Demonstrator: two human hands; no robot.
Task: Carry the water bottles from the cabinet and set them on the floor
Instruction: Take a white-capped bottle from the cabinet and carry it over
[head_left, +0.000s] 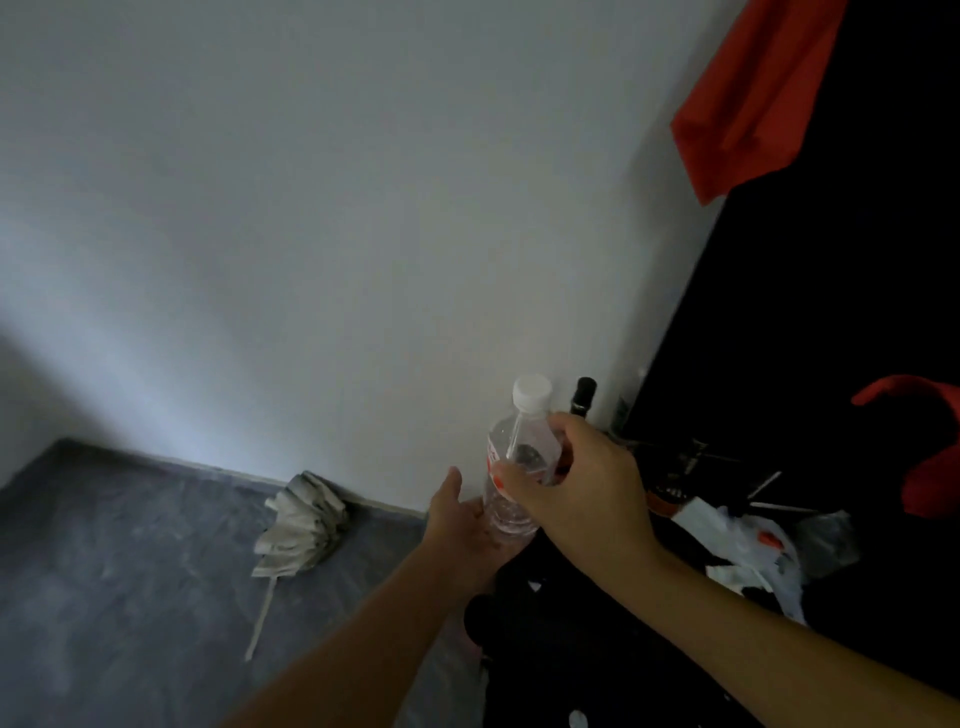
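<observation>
I hold the clear water bottle (517, 467) upright at the lower centre of the frame, in front of the white wall (311, 208). My right hand (582, 483) grips its upper part, fingers curled around it below the white cap (531, 392). My left hand (462, 525) is open and touches the bottom part from the left. On the grey floor (104, 571) at lower left lies a folded pale umbrella (301, 525).

You are looking down at a grey floor (130, 561) that meets a white wall. A folded pale umbrella (301, 525) lies on the floor near the wall's foot, its thin handle pointing toward you. At the right, dark clutter covers the floor.
</observation>
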